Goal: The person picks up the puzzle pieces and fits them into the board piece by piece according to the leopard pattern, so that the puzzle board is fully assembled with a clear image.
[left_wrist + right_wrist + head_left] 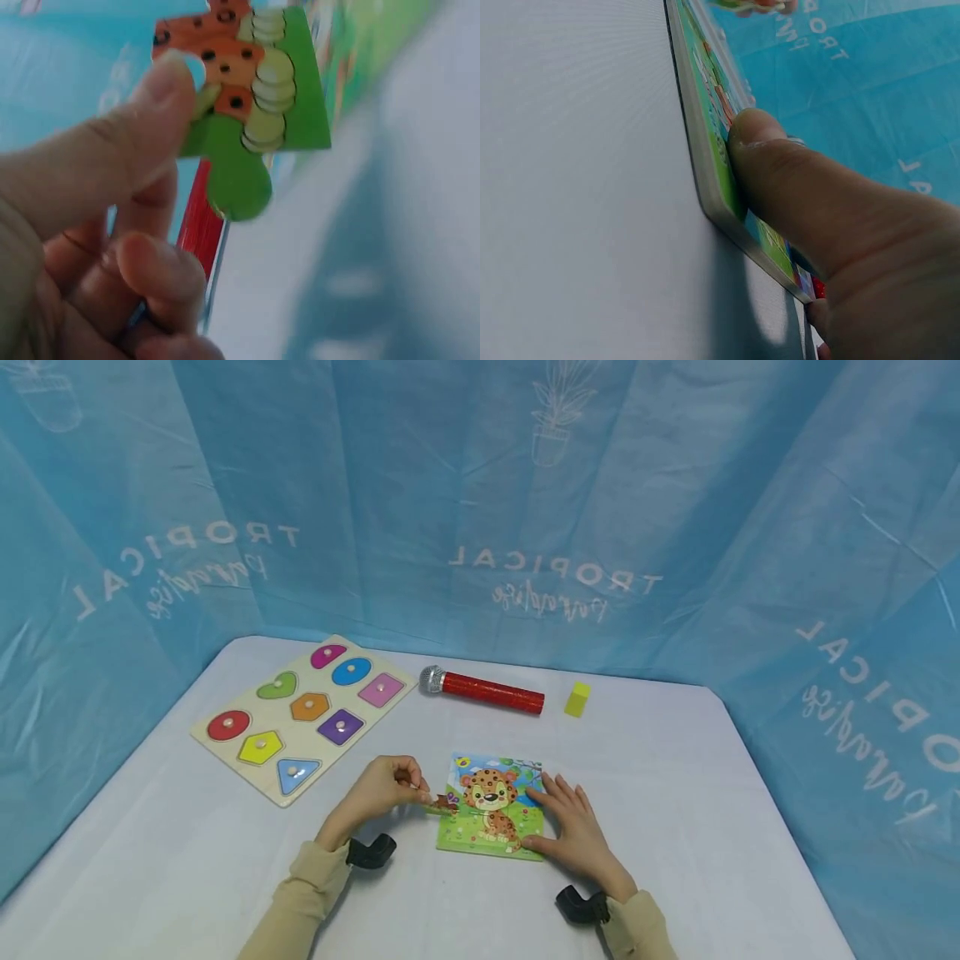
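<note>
A leopard-cub jigsaw puzzle (472, 837) lies in its thin tray on the table, in front of the person. My left hand (386, 792) is at its left side and pinches a puzzle piece (259, 97) between thumb and fingers. Orange with dark spots, pale yellow and green show on the piece, which has a round green tab. My right hand (573, 831) rests on the puzzle's right side with fingers spread. In the right wrist view its thumb (780, 165) lies on the puzzle's surface near a corner.
A wooden board (255, 777) with several knobbed coloured shapes lies at the back left. Behind the puzzle is a red microphone (491, 691), with a small yellow block (577, 700) to its right. Blue curtains (465, 485) hang around the white table (697, 827).
</note>
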A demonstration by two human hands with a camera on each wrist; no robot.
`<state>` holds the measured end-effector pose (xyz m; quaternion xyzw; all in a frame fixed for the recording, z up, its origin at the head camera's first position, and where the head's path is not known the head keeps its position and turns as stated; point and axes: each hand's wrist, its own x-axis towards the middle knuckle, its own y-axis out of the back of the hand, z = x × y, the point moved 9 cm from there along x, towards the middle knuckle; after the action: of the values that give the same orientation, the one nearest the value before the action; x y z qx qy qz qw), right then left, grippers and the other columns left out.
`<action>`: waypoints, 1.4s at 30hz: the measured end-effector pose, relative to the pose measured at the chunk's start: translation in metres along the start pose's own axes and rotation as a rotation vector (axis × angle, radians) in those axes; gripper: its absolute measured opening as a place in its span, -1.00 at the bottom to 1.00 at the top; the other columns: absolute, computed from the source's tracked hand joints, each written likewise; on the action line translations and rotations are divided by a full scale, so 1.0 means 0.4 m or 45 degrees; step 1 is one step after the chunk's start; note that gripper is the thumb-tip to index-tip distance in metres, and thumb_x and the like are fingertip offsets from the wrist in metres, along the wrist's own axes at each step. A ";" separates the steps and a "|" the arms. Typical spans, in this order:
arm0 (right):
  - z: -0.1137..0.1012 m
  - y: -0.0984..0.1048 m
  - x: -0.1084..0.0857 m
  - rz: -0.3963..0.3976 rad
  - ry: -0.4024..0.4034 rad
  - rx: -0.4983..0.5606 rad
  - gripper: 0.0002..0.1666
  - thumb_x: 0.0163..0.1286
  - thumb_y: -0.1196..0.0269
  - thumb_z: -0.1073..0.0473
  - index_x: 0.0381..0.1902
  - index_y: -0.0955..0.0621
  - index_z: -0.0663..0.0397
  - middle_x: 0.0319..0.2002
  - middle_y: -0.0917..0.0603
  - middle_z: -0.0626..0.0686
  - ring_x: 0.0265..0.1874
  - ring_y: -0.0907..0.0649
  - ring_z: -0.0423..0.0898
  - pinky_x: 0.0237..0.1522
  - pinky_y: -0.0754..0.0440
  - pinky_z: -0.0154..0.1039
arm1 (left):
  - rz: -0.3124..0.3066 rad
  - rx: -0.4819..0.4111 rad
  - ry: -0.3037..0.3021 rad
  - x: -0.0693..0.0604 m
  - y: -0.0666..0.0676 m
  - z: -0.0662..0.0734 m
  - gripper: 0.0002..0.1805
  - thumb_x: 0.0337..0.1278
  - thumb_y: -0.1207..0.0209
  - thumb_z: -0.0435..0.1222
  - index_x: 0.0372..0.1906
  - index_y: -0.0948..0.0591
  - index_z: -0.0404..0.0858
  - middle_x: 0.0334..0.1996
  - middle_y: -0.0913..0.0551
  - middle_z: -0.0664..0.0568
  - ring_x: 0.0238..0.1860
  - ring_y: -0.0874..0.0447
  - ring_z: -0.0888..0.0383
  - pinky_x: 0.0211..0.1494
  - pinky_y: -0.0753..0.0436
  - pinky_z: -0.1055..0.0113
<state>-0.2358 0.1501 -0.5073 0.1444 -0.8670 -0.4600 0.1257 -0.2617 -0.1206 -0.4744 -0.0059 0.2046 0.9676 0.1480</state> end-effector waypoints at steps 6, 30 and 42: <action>-0.008 -0.005 0.000 0.018 0.037 0.031 -0.10 0.04 -0.44 -0.17 0.34 -0.46 -0.05 0.47 -0.25 0.16 0.49 -0.13 0.22 0.46 0.12 0.24 | -0.192 -0.044 -0.043 0.032 -0.137 0.045 -0.77 -0.11 -0.40 -0.43 -0.51 -0.52 -0.30 -0.53 -0.69 0.03 -0.52 -0.59 0.24 -0.50 -0.36 0.46; -0.008 0.001 -0.002 0.020 0.044 0.005 -0.10 0.07 -0.42 -0.19 0.35 -0.44 -0.06 0.47 -0.26 0.15 0.49 -0.14 0.22 0.46 0.10 0.24 | 0.091 0.521 -0.036 0.032 -0.222 0.086 -0.68 -0.27 -0.51 -0.27 -0.59 -0.51 -0.04 -0.66 -0.50 0.25 -0.63 -0.40 0.30 -0.54 -0.33 0.37; -0.006 0.009 -0.004 0.061 0.070 -0.020 -0.09 0.06 -0.42 -0.20 0.35 -0.44 -0.05 0.45 -0.28 0.18 0.47 -0.18 0.24 0.43 0.08 0.26 | 0.007 0.408 -0.069 0.036 -0.184 0.071 -0.73 -0.27 -0.49 -0.34 -0.46 -0.59 -0.10 -0.58 -0.58 0.20 -0.55 -0.47 0.29 -0.44 -0.40 0.38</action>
<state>-0.2340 0.1509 -0.5032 0.1353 -0.8628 -0.4596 0.1616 -0.2529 -0.0409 -0.4785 0.0446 0.3523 0.9227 0.1499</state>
